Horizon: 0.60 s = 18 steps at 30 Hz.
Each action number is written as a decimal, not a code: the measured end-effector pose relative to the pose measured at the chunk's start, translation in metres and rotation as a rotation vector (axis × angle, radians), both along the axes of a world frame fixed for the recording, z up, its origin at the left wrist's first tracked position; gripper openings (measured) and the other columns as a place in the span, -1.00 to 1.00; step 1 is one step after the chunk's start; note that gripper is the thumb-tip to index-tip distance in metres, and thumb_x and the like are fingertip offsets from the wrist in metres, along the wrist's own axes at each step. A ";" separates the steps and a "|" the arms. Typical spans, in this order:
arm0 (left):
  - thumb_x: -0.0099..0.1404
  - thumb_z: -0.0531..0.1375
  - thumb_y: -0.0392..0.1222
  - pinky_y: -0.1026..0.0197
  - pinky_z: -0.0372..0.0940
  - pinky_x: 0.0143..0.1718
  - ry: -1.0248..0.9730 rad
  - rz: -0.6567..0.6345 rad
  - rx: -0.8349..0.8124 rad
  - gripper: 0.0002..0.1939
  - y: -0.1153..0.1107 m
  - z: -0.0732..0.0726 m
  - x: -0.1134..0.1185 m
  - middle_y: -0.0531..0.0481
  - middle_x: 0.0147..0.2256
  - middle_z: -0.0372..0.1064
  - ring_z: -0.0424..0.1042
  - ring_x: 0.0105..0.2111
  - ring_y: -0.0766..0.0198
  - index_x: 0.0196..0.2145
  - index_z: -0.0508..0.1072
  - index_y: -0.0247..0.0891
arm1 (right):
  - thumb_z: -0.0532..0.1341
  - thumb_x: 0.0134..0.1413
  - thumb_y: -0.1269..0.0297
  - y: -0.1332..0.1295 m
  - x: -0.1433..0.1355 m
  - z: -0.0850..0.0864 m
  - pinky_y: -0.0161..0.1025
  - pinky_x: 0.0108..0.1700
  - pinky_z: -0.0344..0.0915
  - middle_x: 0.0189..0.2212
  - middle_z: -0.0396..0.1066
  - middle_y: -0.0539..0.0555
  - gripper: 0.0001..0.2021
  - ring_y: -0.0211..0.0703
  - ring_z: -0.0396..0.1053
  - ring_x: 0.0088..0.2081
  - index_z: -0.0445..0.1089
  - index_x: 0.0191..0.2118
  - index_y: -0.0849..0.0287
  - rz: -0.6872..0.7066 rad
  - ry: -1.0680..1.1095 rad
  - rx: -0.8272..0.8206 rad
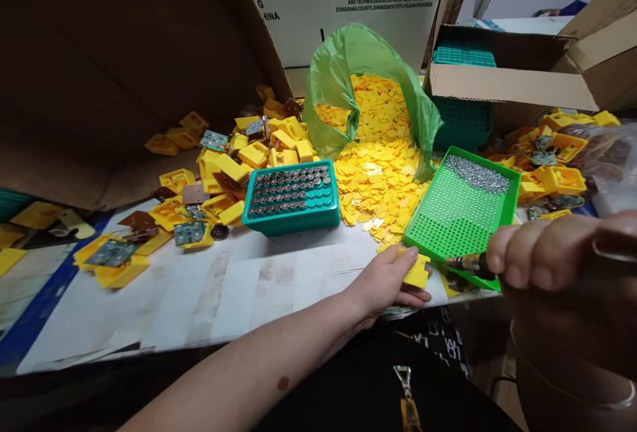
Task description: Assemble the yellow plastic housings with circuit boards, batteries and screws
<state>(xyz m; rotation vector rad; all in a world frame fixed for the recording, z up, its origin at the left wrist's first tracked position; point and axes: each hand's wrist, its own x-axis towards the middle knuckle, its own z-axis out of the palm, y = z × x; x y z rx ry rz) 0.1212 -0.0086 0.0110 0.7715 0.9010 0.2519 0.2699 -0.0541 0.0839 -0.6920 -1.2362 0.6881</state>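
The left hand [385,283] is gripping a small yellow plastic piece [417,271] at the near table [223,292] edge; the right hand [552,253] is closing around a dark metal-tipped screwdriver [465,263].

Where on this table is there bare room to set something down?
The white paper in front of the teal tray lies bare, from the left hand across to the yellow housings. Behind, it is crowded: the yellow chips spill from the green bag, beside the green tray.
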 end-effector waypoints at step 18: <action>0.33 -0.06 -0.07 0.15 0.16 -0.01 -0.151 -0.280 0.989 -0.70 -0.008 0.039 -0.039 -0.12 -0.11 0.27 0.28 -0.09 0.21 -0.18 0.36 -0.26 | 0.20 0.02 0.09 -0.016 0.067 0.007 -0.16 -0.12 0.26 -0.28 0.39 0.08 -0.78 -0.11 0.34 -0.17 0.42 -0.29 0.11 -0.513 -0.809 -0.396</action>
